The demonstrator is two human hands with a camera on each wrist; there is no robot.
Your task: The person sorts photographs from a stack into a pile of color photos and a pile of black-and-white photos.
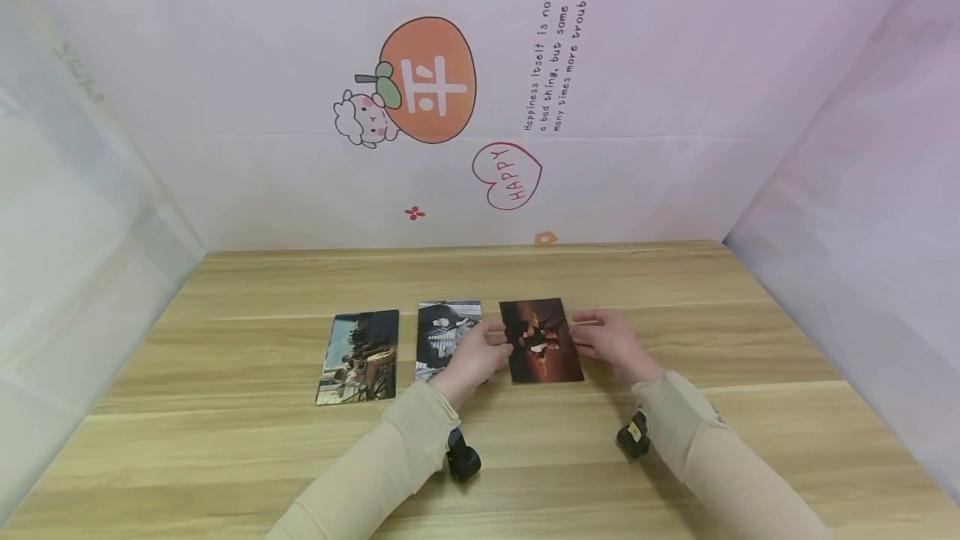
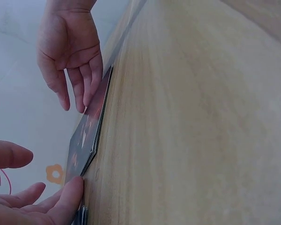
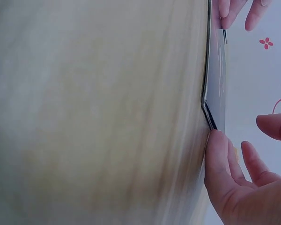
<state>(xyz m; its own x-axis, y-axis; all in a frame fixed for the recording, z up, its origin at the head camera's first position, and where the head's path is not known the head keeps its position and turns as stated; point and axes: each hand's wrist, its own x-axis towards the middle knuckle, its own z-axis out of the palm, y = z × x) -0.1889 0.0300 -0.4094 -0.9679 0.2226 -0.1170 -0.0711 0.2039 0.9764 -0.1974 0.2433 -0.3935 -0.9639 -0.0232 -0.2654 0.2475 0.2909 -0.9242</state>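
A thin stack of photo cards [image 1: 543, 363], topped by a dark picture with a reddish-orange glow, lies flat on the wooden table between both hands. My left hand [image 1: 474, 357] has its fingertips at the stack's left edge, and its forearm passes low over the front of the middle picture. At the right edge, the fingers of my right hand [image 1: 609, 342] rest loosely extended, thumb apart. Layered edges of the stack [image 2: 90, 136] show in the left wrist view. Neither hand curls round the cards.
A black-and-white photo card [image 1: 435, 340] lies to the left of the stack, partly covered by the left hand. Farther left is a colour photo card [image 1: 362, 357]. A printed white cloth [image 1: 637, 148] stands behind the wooden table [image 1: 540, 482]. Black wrist cameras hang under both sleeves.
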